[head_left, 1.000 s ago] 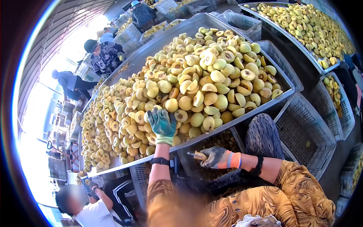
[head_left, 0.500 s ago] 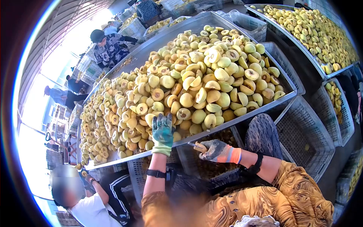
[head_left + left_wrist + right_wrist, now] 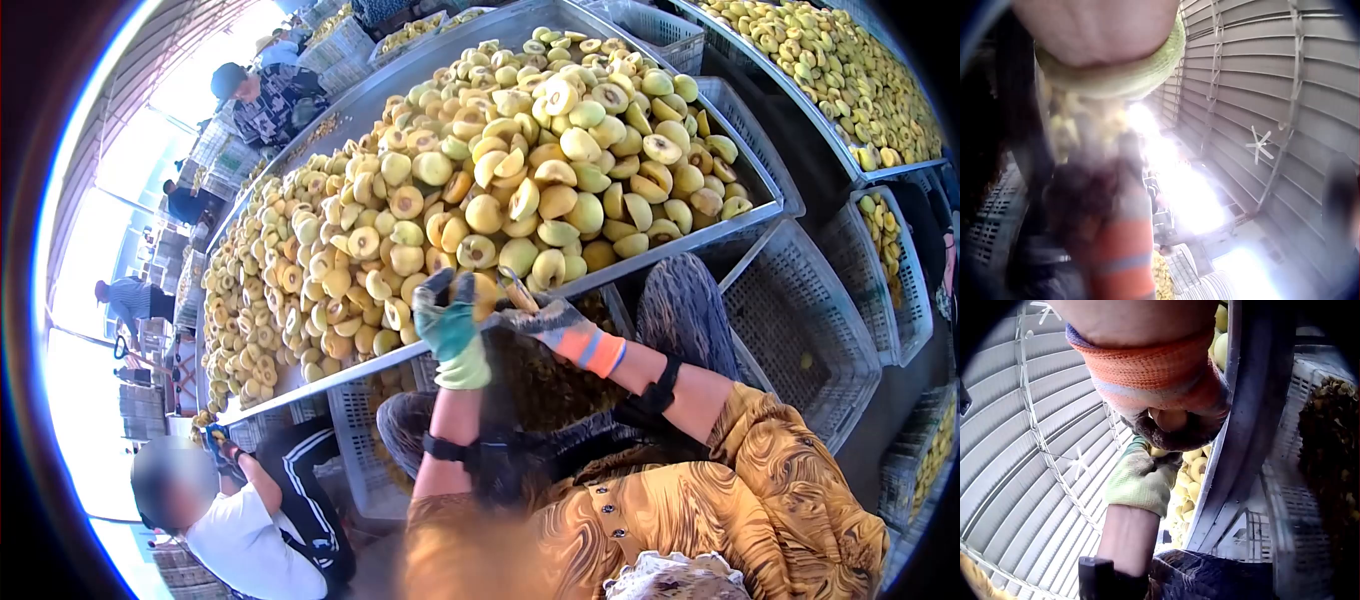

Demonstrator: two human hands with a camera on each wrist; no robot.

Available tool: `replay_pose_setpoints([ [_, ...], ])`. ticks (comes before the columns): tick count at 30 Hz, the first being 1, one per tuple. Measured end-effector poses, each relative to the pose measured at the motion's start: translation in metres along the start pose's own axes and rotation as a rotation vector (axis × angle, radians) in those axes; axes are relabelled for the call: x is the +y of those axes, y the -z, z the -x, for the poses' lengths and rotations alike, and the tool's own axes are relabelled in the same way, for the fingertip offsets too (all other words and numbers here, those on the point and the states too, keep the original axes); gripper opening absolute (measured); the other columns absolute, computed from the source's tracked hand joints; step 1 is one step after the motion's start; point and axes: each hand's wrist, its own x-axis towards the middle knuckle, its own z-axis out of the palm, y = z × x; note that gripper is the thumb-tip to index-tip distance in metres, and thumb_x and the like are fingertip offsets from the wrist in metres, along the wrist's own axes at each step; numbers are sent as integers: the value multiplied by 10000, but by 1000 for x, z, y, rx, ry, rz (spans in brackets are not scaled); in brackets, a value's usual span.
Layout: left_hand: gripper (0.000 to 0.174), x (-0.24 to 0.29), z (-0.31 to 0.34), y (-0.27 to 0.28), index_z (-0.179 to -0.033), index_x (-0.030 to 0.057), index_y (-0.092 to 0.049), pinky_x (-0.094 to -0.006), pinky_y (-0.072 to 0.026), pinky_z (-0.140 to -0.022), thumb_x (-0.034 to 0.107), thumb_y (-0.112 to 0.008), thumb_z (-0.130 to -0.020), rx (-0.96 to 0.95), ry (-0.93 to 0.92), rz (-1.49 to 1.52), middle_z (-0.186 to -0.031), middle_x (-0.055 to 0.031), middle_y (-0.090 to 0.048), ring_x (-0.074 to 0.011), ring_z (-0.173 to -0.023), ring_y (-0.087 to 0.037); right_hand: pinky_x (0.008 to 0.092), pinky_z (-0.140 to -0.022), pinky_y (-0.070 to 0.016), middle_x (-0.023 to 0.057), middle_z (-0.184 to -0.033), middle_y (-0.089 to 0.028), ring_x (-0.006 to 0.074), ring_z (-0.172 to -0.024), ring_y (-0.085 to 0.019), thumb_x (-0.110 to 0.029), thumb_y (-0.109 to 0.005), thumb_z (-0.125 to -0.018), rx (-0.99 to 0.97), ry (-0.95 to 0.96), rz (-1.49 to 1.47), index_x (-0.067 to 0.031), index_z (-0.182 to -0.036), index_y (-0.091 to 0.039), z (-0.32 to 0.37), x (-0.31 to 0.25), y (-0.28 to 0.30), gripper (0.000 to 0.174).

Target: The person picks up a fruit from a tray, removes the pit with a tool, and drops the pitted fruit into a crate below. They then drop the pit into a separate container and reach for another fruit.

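In the head view my left hand (image 3: pixel 452 330), in a green glove with a pale cuff, holds a yellow peach (image 3: pixel 485 296) between thumb and fingers at the near rim of the tray. My right hand (image 3: pixel 562 332), in a grey glove with an orange cuff, grips a small tool with a wooden handle (image 3: pixel 519 293). The tool's tip is right beside the peach and partly hidden. In the right wrist view the handle's butt (image 3: pixel 1170 419) shows in the curled right fingers, with the left hand (image 3: pixel 1141 478) close behind. The left wrist view is blurred around both hands.
A large metal tray (image 3: pixel 690 238) bears a heap of halved peaches (image 3: pixel 400 215). Below its near edge stands a crate of dark scraps (image 3: pixel 560 385); a grey crate (image 3: pixel 800 310) stands to the right. A second loaded tray (image 3: pixel 840 85) is beyond. A person in white (image 3: pixel 250 535) sits at left.
My left hand has drawn back from the heap and now holds a peach. The right hand has moved left and up with the tool, bringing both hands together.
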Motion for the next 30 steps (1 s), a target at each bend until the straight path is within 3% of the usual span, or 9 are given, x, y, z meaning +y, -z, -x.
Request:
replay_pose_setpoints([
  [1, 325, 2, 15, -4, -1002, 19, -607, -247, -478, -800, 34, -784, -730, -15, 43, -1, -952, -48, -622, -125, -869, -571, 268, -724, -476, 51, -976, -616, 112, -886, -582, -174, -638, -874, 89, 53, 804, -15, -1067, -594, -2, -4, 4, 254],
  [3, 314, 12, 33, -3, -1006, 27, -613, -235, -475, -777, 47, -780, -741, 13, 128, 79, -942, -35, -629, -106, -845, -574, 254, -725, -472, 61, -982, -634, 84, -849, -580, -227, -621, -886, 252, 280, 1180, -27, -1001, -625, 1, 2, 6, 231],
  [10, 234, 20, 37, 41, -1015, 40, -619, -240, -471, -804, 61, -717, -804, -102, 323, 230, -954, -29, -638, -102, -872, -581, 206, -845, -465, 41, -1213, -558, 75, -1037, -548, -204, -596, -908, 98, -197, 293, -15, -1233, -507, 1, 2, -5, 386],
  [14, 334, 31, 43, 51, -1078, 33, -605, -325, -480, -883, 321, -592, -908, -137, 550, 397, -1055, -76, -624, -195, -962, -600, 185, -885, -432, 26, -1216, -537, 54, -1079, -488, -88, -672, -848, 74, -252, 489, 11, -1208, -531, 6, -12, -16, 398],
  [19, 418, 29, 45, 57, -1183, -29, -547, -320, -445, -931, 317, -523, -949, -246, 317, 207, -1136, -97, -596, -196, -1024, -574, 191, -881, -430, 22, -1199, -533, 61, -1047, -492, -86, -717, -808, 113, -137, 420, 13, -1184, -559, 8, -14, -34, 419],
  [20, 435, 28, 46, 52, -1204, -41, -535, -319, -438, -941, 316, -510, -957, -279, 271, 172, -1153, -101, -590, -196, -1037, -569, 207, -756, -483, 21, -1063, -596, 72, -891, -561, -181, -714, -824, 181, -50, 528, -12, -1139, -580, 7, -7, -31, 382],
  [22, 455, 23, 50, 45, -1261, -58, -488, -331, -404, -980, 284, -507, -962, -311, 118, 151, -1225, -120, -543, -205, -1097, -532, 231, -562, -434, 14, -840, -598, 91, -653, -540, -229, -666, -859, 222, -372, 242, -61, -1023, -607, 8, -7, -20, 241],
  [24, 483, 19, 59, 35, -1313, -61, -434, -344, -364, -1021, 252, -518, -956, -257, 33, 222, -1300, -138, -487, -212, -1161, -486, 257, -347, -302, -9, -598, -543, 115, -374, -419, -267, -606, -898, 399, -492, 98, -129, -884, -594, 9, -8, -42, 139],
  [30, 535, -11, 49, 33, -1228, -54, -526, -325, -389, -977, 404, -465, -957, -69, 92, 341, -1179, -129, -570, -205, -1082, -532, 205, -512, -424, -6, -787, -620, 78, -598, -542, -210, -643, -876, 343, -396, 371, -73, -1046, -609, 20, 6, -64, 221],
])
